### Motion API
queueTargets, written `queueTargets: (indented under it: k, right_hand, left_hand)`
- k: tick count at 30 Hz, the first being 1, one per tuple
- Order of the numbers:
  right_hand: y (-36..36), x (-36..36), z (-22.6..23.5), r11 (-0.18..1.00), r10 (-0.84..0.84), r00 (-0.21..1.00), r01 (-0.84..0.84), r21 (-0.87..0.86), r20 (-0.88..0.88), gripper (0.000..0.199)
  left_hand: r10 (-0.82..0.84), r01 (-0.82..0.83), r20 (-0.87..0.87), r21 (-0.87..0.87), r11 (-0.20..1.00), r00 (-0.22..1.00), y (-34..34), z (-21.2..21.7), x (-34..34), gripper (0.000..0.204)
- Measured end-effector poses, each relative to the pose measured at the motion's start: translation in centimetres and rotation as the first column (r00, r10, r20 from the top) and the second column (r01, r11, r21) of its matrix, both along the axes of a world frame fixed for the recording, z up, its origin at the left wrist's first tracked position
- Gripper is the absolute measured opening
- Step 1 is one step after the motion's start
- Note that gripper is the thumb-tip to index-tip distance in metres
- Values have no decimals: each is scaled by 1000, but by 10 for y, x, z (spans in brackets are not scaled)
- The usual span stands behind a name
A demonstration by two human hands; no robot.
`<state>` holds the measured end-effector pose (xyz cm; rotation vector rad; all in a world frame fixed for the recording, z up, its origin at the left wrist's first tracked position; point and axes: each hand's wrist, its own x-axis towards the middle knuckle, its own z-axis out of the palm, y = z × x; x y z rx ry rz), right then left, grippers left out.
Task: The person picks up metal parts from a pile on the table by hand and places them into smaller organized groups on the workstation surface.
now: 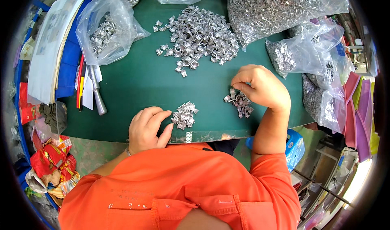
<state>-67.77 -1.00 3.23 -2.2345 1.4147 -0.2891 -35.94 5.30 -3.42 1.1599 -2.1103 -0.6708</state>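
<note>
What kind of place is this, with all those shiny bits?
Probably a small workshop for sorting metal parts. A big heap of silver pieces lies on a green table, and clear bags full of them stand around it.

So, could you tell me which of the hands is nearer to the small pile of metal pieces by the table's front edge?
Left. The left hand touches the small pile; the right hand is farther right, over another cluster.

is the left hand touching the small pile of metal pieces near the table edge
Touching: the head view shows the left hand with fingertips against the small pile of metal pieces.
</note>
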Motion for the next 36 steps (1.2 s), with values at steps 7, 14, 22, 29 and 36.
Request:
queueTargets:
  k: [7,14,22,29,36]
  right_hand:
    - [-8,75,-22,944,214,964,-163,-287,158,40]
    - [-7,50,-21,990,136,963,-120,-81,233,32]
    - [-4,25,-25,972,-104,944,163,-169,315,32]
    - [4,43,-29,980,-21,980,59,-188,199,14]
    - [4,51,-31,976,17,986,19,-216,166,12]
  left_hand:
    - [-4,4,16,-14,1000,1000,-2,2,0,33]
    - [0,0,8,-11,1000,1000,-2,1,1,34]
    - [9,-8,29,-32,999,1000,-2,1,-1,34]
    - [12,-12,39,-13,1000,999,-1,2,-1,35]
    - [15,-15,31,0,1000,999,0,0,-1,35]
